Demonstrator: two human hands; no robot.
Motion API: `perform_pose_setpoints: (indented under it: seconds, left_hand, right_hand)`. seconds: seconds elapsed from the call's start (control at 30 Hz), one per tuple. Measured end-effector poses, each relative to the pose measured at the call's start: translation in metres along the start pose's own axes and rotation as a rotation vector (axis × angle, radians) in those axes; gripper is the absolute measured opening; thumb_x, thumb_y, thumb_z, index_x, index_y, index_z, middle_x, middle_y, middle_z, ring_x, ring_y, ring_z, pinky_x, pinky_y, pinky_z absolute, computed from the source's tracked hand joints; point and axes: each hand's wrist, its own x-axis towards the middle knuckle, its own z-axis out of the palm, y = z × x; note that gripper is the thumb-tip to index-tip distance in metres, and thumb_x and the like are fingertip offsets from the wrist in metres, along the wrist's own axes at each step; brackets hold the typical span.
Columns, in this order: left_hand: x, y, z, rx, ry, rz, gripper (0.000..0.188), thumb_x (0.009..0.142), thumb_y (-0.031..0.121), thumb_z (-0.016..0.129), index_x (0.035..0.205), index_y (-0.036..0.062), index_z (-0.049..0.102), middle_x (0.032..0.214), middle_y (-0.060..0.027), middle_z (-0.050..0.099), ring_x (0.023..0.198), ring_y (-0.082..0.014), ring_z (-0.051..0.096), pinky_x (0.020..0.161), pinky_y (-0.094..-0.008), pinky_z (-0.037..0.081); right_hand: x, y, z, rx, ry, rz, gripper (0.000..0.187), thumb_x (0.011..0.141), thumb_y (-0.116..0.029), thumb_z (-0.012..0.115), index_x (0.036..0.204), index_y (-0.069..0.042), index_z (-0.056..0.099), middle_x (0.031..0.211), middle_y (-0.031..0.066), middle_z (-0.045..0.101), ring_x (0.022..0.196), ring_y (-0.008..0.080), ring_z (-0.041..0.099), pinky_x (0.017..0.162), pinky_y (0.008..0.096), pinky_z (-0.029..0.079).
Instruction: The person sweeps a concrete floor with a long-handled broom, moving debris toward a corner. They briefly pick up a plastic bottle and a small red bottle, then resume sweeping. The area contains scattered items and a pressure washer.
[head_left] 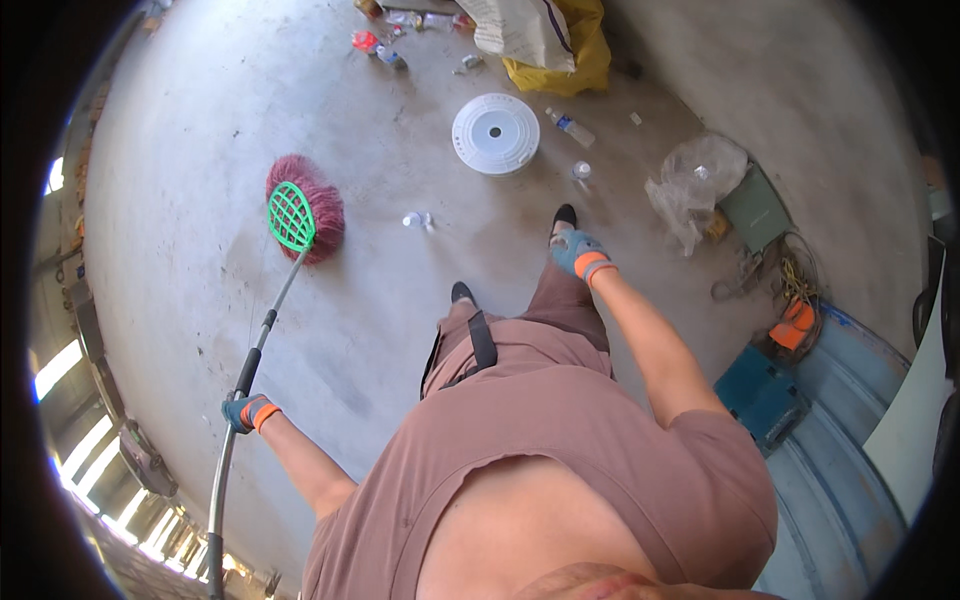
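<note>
My left hand (pixel 245 412), in a teal glove with an orange cuff, grips the pole of a long-handled cobweb brush (pixel 291 216). The brush has a green lattice frame and dark red bristles, and its head is in front of me at the left. Its grey and black pole runs back past my left side. My right hand (pixel 579 254), gloved the same way, hangs in front of my right leg with its fingers curled. Whatever it may hold is hidden. Beyond it on the floor are an upright bottle (pixel 581 171) and a bottle lying down (pixel 418 220).
A round white lidded bucket (pixel 495 155) stands ahead, with a plastic bottle (pixel 570 126) beside it. Farther off are a yellow sack (pixel 575 60) and litter (pixel 380 50). To the right lie clear plastic sheeting (pixel 700 175), a green box (pixel 755 208), cords, an orange object (pixel 793 325) and blue panels (pixel 850 380).
</note>
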Motion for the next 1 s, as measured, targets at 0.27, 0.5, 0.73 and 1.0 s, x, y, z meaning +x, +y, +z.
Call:
perform_pose_setpoints:
  seconds: [0.27, 0.5, 0.73, 1.0]
  left_hand:
    - [-0.083, 0.024, -0.044, -0.162, -0.23, -0.006, 0.013, 0.073, 0.022, 0.071, 0.085, 0.0178, 0.067, 0.081, -0.0018, 0.067, 0.071, -0.0178, 0.063, 0.065, -0.0333, 0.049]
    - [-0.124, 0.085, -0.063, 0.561, -0.515, -0.032, 0.02, 0.077, 0.03, 0.067, 0.089, 0.0137, 0.068, 0.082, 0.0003, 0.067, 0.075, -0.0166, 0.066, 0.064, -0.0338, 0.053]
    - [-0.137, 0.111, -0.03, 1.395, -0.854, 0.639, 0.028, 0.085, 0.022, 0.057, 0.108, 0.0127, 0.07, 0.116, -0.0078, 0.066, 0.105, -0.0273, 0.065, 0.077, -0.0466, 0.055]
    - [-0.188, 0.151, 0.06, 1.545, -0.708, 0.492, 0.025, 0.078, 0.034, 0.068, 0.1, 0.0217, 0.07, 0.095, 0.0028, 0.07, 0.081, -0.018, 0.067, 0.06, -0.0392, 0.055]
  right_hand:
    - [0.103, 0.087, -0.084, -0.126, -0.049, 0.168, 0.044, 0.083, -0.036, 0.06, 0.119, -0.012, 0.06, 0.124, 0.0145, 0.06, 0.115, 0.0337, 0.056, 0.097, 0.0417, 0.045]
    - [0.247, 0.147, -0.077, -0.198, 0.039, 0.251, 0.045, 0.084, -0.036, 0.06, 0.121, -0.011, 0.059, 0.123, 0.0155, 0.06, 0.115, 0.0329, 0.056, 0.097, 0.0417, 0.045]
    - [0.428, 0.184, -0.053, -0.237, 0.222, 0.275, 0.049, 0.083, -0.035, 0.06, 0.128, -0.013, 0.054, 0.129, 0.0126, 0.055, 0.118, 0.032, 0.054, 0.099, 0.0427, 0.044]
    - [0.62, 0.232, -0.017, -0.338, 0.241, 0.247, 0.07, 0.076, -0.034, 0.066, 0.139, -0.017, 0.039, 0.135, 0.011, 0.047, 0.125, 0.0318, 0.045, 0.101, 0.0452, 0.042]
